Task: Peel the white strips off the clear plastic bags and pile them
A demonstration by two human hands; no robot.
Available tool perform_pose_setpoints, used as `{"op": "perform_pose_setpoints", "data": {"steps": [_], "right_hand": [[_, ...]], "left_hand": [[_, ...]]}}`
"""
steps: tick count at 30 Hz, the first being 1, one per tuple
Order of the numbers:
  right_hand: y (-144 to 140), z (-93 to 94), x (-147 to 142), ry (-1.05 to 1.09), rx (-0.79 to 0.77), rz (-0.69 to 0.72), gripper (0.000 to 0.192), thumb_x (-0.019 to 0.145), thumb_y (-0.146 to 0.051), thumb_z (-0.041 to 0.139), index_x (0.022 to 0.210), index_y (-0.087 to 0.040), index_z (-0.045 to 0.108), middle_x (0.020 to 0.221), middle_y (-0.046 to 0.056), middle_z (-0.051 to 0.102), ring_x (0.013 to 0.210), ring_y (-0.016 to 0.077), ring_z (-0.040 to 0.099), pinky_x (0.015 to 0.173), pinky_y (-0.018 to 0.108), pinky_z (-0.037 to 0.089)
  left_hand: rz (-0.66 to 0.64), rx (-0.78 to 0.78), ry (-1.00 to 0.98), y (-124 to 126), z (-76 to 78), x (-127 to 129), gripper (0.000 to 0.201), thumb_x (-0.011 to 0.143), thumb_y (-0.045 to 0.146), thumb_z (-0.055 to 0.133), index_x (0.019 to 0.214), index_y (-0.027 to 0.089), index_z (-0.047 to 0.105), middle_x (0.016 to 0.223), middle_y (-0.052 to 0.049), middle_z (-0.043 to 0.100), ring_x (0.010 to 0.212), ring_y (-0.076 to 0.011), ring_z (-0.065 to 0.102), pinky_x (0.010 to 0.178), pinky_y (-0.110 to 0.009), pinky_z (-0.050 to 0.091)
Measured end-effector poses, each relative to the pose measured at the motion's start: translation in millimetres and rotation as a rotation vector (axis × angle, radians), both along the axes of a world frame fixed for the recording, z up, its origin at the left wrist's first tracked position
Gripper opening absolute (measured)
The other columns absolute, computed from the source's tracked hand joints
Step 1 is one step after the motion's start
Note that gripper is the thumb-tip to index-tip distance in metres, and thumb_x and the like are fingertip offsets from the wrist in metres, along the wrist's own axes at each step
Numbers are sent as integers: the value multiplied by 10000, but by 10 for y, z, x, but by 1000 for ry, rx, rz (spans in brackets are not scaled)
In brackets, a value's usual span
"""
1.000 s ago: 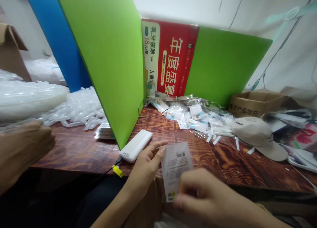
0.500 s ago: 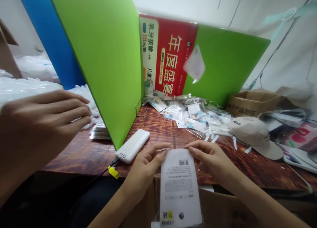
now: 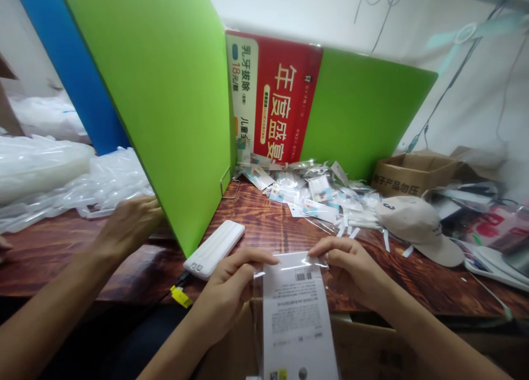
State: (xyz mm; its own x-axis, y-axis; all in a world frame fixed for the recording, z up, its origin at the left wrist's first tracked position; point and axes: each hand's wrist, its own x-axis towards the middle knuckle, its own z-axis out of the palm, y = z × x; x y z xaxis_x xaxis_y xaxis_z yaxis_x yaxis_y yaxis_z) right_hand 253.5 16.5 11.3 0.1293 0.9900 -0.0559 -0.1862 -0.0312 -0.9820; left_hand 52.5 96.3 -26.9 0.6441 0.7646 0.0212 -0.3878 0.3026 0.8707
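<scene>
Head camera view, looking down at a dark wooden table (image 3: 268,226). The person's left hand (image 3: 231,283) and right hand (image 3: 351,270) each pinch a top corner of a clear plastic packet (image 3: 295,308) with a white printed card inside, fingers closed on its upper edge. The packet hangs just past the near table edge, slightly lower than half a second ago. A white power bank (image 3: 215,249) lies just left of the left hand. Beyond it, a co-worker's hand (image 3: 128,226) now rests lower, beside the green divider (image 3: 165,104). The small packet that was in mid-air has landed among the heap of packets (image 3: 314,193). A beige cap (image 3: 417,226) sits to the right.
</scene>
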Motion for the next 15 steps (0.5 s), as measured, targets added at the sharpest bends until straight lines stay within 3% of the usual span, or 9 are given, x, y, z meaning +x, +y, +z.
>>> {"op": "perform_pose_setpoints", "data": {"steps": [4, 10, 13, 15], "right_hand": [[-5, -24, 15, -31, 49, 31, 139, 672, -264, 657, 738, -170, 735, 634, 20, 623, 523, 107, 514, 435, 210, 387], [-41, -47, 35, -173, 104, 80, 160, 710, -171, 696, 868, -195, 697, 698, -33, 593, 552, 74, 472, 447, 170, 324], [-48, -49, 46, -153, 135, 67, 241, 689, -136, 658, 914, -198, 717, 725, -24, 604, 593, 84, 494, 467, 171, 334], [-45, -65, 55, -113, 152, 22, 248, 689, -154, 643, 917, -193, 730, 748, -4, 628, 643, 104, 536, 525, 194, 393]], "left_hand": [[20, 67, 11, 9, -86, -1, 108, 756, 288, 702, 727, 199, 755, 782, -16, 654, 688, -140, 580, 605, -223, 521], [27, 117, 51, 46, -172, -15, 146, 772, 322, 677, 757, 190, 739, 744, -20, 660, 646, -151, 590, 549, -221, 488], [24, 26, -28, 32, -146, 22, 269, 804, 355, 662, 1022, 208, 716, 797, -39, 704, 699, -180, 643, 583, -237, 493], [40, -69, -93, 8, -119, 55, 526, 850, 393, 622, 1349, 260, 521, 848, -39, 719, 718, -184, 665, 619, -255, 500]]}}
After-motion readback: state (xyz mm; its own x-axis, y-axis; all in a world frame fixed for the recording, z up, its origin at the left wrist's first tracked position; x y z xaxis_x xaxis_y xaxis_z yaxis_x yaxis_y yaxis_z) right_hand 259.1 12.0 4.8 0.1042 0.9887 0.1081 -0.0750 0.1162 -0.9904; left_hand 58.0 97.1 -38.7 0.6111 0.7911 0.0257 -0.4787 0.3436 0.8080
